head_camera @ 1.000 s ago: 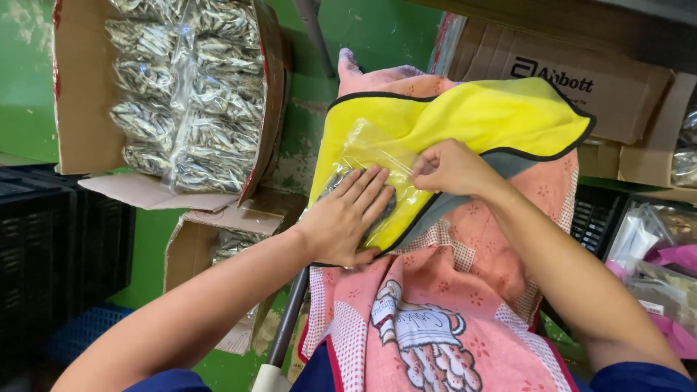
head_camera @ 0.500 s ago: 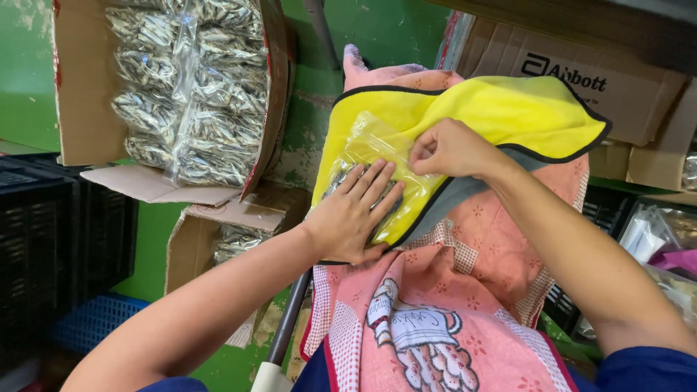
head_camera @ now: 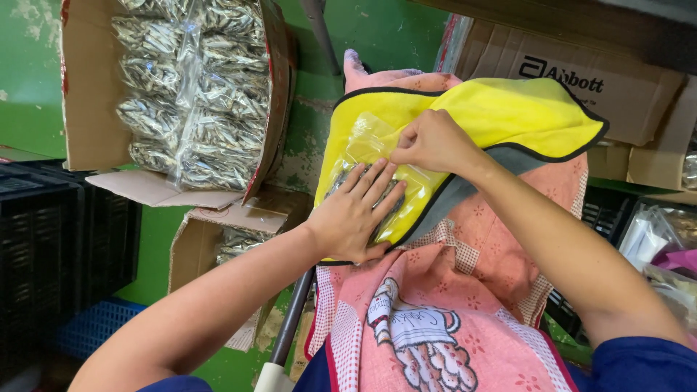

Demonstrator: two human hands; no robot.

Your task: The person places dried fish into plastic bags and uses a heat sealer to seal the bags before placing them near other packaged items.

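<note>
Left hand (head_camera: pixel 356 216) is pressing flat, fingers spread and released, on a clear plastic bag (head_camera: pixel 370 156) lying on a yellow cloth (head_camera: pixel 508 109). Right hand (head_camera: pixel 434 140) is pinching the bag's upper edge with clenched fingers. A pink patterned towel (head_camera: pixel 450 319) is lying beneath.

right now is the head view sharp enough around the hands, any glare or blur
Head view: evenly lit and mostly sharp; the left hand and right hand show crisp edges, no motion blur. The clear plastic bag on the yellow cloth shows soft sheen, as do the packed bags in the cardboard box. Frame corners look slightly soft and darker.
</note>
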